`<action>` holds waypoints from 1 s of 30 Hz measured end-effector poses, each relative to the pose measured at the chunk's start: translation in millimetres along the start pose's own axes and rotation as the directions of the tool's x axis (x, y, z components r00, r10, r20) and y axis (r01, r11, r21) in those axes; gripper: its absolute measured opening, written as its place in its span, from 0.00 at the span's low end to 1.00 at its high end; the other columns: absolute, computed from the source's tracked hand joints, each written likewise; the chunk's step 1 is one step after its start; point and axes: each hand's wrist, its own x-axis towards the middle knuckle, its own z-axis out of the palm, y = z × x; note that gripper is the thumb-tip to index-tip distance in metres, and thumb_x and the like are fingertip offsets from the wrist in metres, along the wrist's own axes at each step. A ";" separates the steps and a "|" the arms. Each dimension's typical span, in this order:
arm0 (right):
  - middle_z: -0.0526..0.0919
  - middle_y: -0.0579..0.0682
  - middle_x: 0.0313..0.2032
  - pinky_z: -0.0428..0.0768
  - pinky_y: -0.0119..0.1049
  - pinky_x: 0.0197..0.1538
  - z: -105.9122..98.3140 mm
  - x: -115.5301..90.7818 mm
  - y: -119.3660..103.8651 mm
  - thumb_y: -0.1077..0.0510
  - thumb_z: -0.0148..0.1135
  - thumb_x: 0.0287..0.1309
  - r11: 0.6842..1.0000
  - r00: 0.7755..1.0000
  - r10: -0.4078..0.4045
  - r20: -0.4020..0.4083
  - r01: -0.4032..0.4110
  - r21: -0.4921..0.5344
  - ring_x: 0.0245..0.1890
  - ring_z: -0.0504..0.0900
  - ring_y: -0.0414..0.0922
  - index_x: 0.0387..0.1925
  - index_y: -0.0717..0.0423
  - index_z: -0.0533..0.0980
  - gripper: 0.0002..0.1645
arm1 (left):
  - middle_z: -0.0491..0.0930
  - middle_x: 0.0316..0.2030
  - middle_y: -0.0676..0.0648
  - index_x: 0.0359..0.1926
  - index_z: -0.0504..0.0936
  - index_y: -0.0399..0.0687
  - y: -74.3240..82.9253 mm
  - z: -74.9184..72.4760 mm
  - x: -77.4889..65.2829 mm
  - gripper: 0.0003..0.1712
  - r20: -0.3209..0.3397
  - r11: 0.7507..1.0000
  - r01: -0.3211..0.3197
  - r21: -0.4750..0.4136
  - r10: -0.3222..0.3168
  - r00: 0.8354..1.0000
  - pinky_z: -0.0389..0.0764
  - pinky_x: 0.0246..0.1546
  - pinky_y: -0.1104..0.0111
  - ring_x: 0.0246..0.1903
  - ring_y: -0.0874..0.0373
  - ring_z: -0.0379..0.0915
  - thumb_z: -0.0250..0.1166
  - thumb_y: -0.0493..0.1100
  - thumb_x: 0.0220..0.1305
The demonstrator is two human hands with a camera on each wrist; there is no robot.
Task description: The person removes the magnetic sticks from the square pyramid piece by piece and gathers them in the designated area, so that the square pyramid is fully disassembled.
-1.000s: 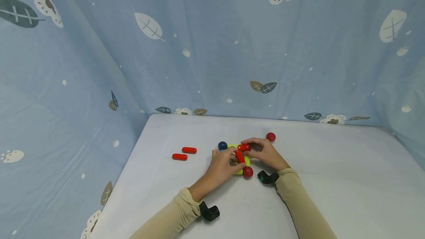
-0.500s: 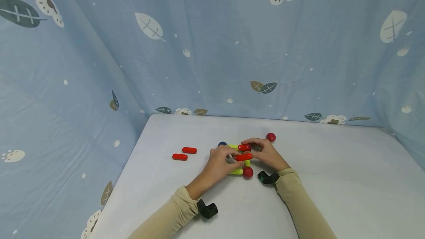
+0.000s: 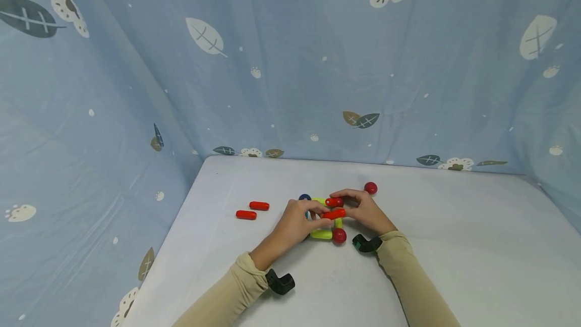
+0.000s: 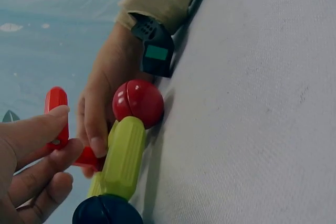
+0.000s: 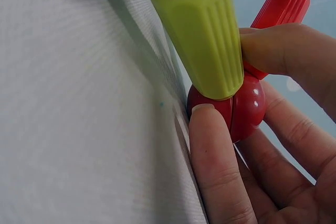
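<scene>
My left hand pinches a loose red rod between thumb and fingers, above a frame of yellow-green rods and balls. At the frame's far right corner, my right hand grips a red ball. A second red rod stands up from that ball, with a yellow-green rod joined at its side. The near right corner has another red ball. A dark blue ball forms a left corner. My left hand partly hides the frame's left side in the head view.
Two loose red rods, a farther one and a nearer one, lie left of the frame. A loose red ball sits beyond my right hand. The white table is bordered by a blue patterned cloth.
My left hand has drawn back slightly to the left and turned the red rod from a slant to nearly level. The right hand stays at the corner ball.
</scene>
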 end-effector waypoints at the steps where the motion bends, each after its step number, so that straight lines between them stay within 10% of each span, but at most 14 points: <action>1: 0.85 0.54 0.58 0.76 0.59 0.67 -0.2 0.1 0.1 0.64 0.66 0.63 1.000 1.000 0.001 -0.001 -0.001 -0.001 0.62 0.80 0.56 0.58 0.53 0.82 0.22 | 0.90 0.33 0.55 0.45 0.92 0.52 0.3 -0.2 0.1 0.13 0.000 1.000 -0.014 0.006 0.014 1.000 0.75 0.31 0.75 0.33 0.66 0.77 0.78 0.46 0.58; 13: 0.85 0.52 0.58 0.74 0.61 0.68 1.1 0.7 -0.9 0.53 0.72 0.63 0.999 1.000 0.028 -0.006 -0.028 -0.017 0.62 0.79 0.55 0.58 0.50 0.83 0.22 | 0.89 0.39 0.56 0.46 0.92 0.52 -2.3 -9.3 -6.1 0.14 0.029 0.999 -0.036 0.038 0.035 0.999 0.75 0.31 0.74 0.33 0.63 0.77 0.78 0.47 0.59; 30: 0.84 0.51 0.60 0.74 0.60 0.69 1.0 0.2 -2.4 0.49 0.74 0.61 0.996 0.997 0.083 -0.010 -0.083 -0.041 0.64 0.77 0.54 0.59 0.48 0.82 0.25 | 0.87 0.36 0.61 0.38 0.92 0.59 -47.0 -80.3 -57.5 0.11 -0.085 0.978 0.066 0.200 -0.050 0.995 0.74 0.39 0.71 0.31 0.68 0.72 0.81 0.44 0.52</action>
